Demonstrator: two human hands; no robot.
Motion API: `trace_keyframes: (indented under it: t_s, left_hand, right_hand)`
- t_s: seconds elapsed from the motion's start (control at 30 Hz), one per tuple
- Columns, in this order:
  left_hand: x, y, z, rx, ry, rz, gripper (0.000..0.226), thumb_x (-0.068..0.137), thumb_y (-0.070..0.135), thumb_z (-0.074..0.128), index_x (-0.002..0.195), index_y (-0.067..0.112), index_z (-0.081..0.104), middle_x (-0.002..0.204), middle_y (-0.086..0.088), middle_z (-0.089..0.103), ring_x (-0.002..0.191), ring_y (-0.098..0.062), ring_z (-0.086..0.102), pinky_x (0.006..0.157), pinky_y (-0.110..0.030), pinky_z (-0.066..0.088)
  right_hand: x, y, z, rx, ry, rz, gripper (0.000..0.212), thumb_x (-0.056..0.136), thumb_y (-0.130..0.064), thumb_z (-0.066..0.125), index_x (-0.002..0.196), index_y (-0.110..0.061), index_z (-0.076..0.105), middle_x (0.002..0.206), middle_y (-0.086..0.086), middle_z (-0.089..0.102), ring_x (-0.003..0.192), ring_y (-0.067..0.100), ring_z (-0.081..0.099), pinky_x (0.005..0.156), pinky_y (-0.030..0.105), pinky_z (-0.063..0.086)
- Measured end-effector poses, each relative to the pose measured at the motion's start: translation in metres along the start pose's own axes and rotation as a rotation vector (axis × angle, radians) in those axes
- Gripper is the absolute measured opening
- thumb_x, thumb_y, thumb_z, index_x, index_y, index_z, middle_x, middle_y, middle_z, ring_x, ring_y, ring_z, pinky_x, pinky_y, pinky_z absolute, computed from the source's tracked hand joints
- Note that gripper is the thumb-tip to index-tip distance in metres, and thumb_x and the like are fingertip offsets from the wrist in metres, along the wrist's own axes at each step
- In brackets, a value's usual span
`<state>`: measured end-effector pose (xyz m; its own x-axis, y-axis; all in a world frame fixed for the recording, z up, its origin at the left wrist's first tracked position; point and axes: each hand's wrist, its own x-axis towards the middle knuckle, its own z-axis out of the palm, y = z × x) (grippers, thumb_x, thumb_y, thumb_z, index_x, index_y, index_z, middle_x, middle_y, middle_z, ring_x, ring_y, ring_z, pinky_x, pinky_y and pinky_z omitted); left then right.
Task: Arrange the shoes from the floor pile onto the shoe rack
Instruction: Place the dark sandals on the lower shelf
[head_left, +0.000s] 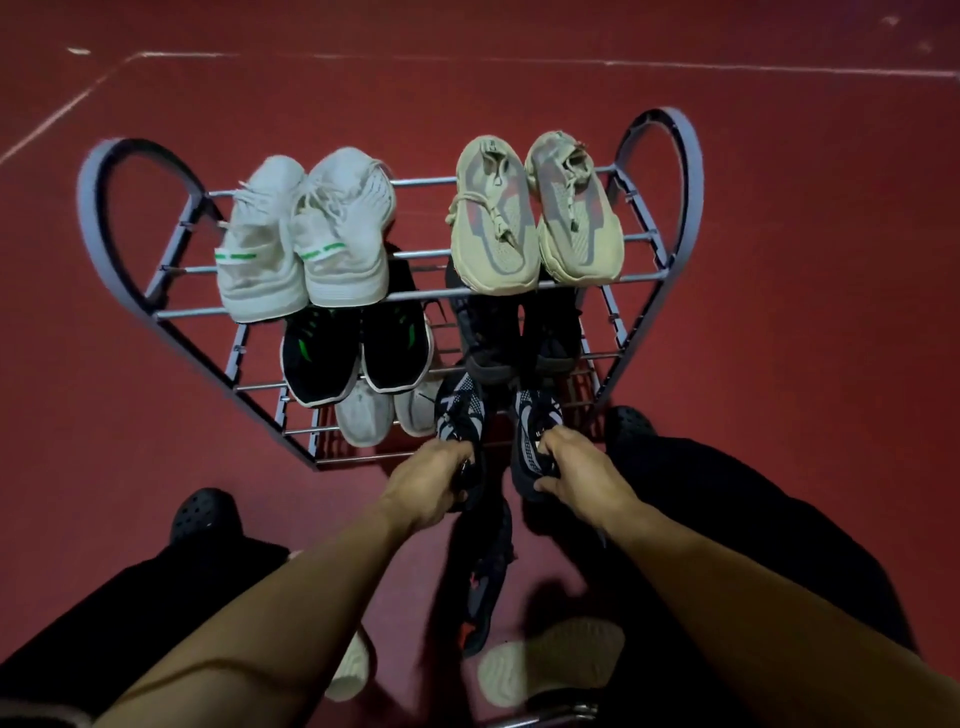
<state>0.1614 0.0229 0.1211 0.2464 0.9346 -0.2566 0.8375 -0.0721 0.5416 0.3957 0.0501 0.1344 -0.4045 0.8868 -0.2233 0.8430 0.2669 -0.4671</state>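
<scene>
The head view looks down on a grey shoe rack (130, 249) with three tiers, standing on a red floor (779, 312). On the top tier there are four shoes: two white shoes with a green stripe (306, 239) on the left and two beige knit shoes (535, 213) on the right. On the middle tier I count two black shoes with green marks (353, 353) on the left and two dark shoes (514, 332) on the right, partly hidden under the top tier. On the bottom tier two pale shoes (387, 410) are at the left.

The left hand (431, 483) is closed around the heel of one dark patterned shoe (460, 415), and the right hand (576, 467) is closed around the heel of a second patterned shoe (535, 431). Both toes point into the bottom tier, on its right side.

On the floor near the person there are still three shoes: one dark shoe with orange marks (485, 587), one beige shoe (550, 660) and one pale shoe (353, 670), half hidden by the left forearm. Two black clogs (205, 512) are on the person's feet.
</scene>
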Motion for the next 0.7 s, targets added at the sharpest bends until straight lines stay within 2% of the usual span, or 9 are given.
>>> trace_keyframes:
  t_s: [0.07,0.13,0.2,0.33,0.43,0.53,0.57,0.63,0.7]
  left_hand:
    - [0.016,-0.004,0.004,0.009,0.016,0.011,0.031,0.079,0.002,0.073,0.081,0.025,0.052,0.087,0.011,0.060,0.076,-0.010,0.060,0.064,-0.032,0.056]
    - [0.032,-0.010,0.009,0.040,0.037,0.031,0.029,0.081,0.014,0.077,0.086,0.029,0.053,0.091,0.011,0.058,0.085,-0.011,0.054,0.072,-0.036,0.054]
    - [0.046,-0.015,0.015,0.064,0.058,0.041,0.029,0.082,0.021,0.079,0.094,0.032,0.054,0.096,0.012,0.056,0.091,-0.011,0.048,0.078,-0.036,0.051]
    - [0.072,-0.019,0.027,0.076,0.130,0.039,0.039,0.079,0.002,0.071,0.106,0.025,0.054,0.101,0.009,0.053,0.092,-0.014,0.042,0.077,-0.036,0.048]
    - [0.088,-0.017,0.035,0.048,0.205,0.018,0.033,0.080,0.007,0.072,0.104,0.021,0.055,0.102,0.005,0.052,0.091,-0.017,0.042,0.077,-0.038,0.048]
    - [0.095,-0.015,0.048,-0.020,0.254,-0.046,0.037,0.079,0.008,0.075,0.108,0.021,0.056,0.108,0.004,0.050,0.095,-0.018,0.041,0.084,-0.039,0.049]
    - [0.095,-0.015,0.053,-0.053,0.274,-0.059,0.040,0.078,0.007,0.075,0.110,0.020,0.055,0.112,0.003,0.047,0.099,-0.018,0.041,0.088,-0.040,0.049]
    - [0.094,-0.017,0.062,-0.107,0.333,-0.111,0.048,0.075,0.004,0.076,0.114,0.019,0.054,0.124,-0.001,0.040,0.113,-0.021,0.038,0.099,-0.042,0.047]
    - [0.092,-0.019,0.065,-0.227,0.347,-0.265,0.051,0.076,0.007,0.081,0.116,0.020,0.053,0.135,-0.007,0.033,0.126,-0.028,0.032,0.109,-0.045,0.040]
  right_hand:
    - [0.015,0.011,0.005,-0.007,0.015,-0.003,0.042,0.080,-0.016,0.078,0.088,-0.027,0.038,0.100,-0.009,0.045,0.096,0.012,0.046,0.079,0.022,0.037]
    - [0.028,0.023,0.008,0.005,0.054,0.000,0.041,0.080,-0.014,0.078,0.089,-0.026,0.040,0.099,-0.010,0.044,0.097,0.012,0.046,0.079,0.022,0.039]
    - [0.041,0.033,0.013,0.005,0.084,-0.001,0.040,0.080,-0.012,0.077,0.089,-0.024,0.040,0.097,-0.011,0.040,0.093,0.010,0.043,0.076,0.018,0.033]
    - [0.063,0.049,0.021,-0.046,0.124,-0.035,0.041,0.081,-0.009,0.075,0.088,-0.020,0.037,0.097,-0.008,0.034,0.087,0.011,0.038,0.071,0.016,0.031]
    - [0.078,0.059,0.027,0.001,0.163,0.008,0.032,0.083,-0.008,0.073,0.096,-0.016,0.044,0.105,-0.005,0.035,0.089,0.016,0.045,0.075,0.023,0.039]
    - [0.086,0.066,0.033,0.078,0.190,0.122,0.031,0.083,-0.009,0.074,0.100,-0.012,0.049,0.110,-0.003,0.027,0.092,0.018,0.045,0.082,0.029,0.045]
    - [0.088,0.068,0.038,0.109,0.201,0.160,0.032,0.081,-0.010,0.077,0.100,-0.011,0.051,0.112,-0.001,0.027,0.097,0.020,0.045,0.089,0.032,0.047]
    - [0.092,0.071,0.045,0.215,0.217,0.255,0.032,0.078,-0.014,0.080,0.099,-0.010,0.056,0.128,0.009,0.030,0.118,0.031,0.041,0.102,0.039,0.042]
    - [0.094,0.072,0.051,0.377,0.216,0.351,0.030,0.077,-0.015,0.080,0.095,-0.011,0.056,0.147,0.016,0.020,0.137,0.033,0.028,0.109,0.035,0.033]
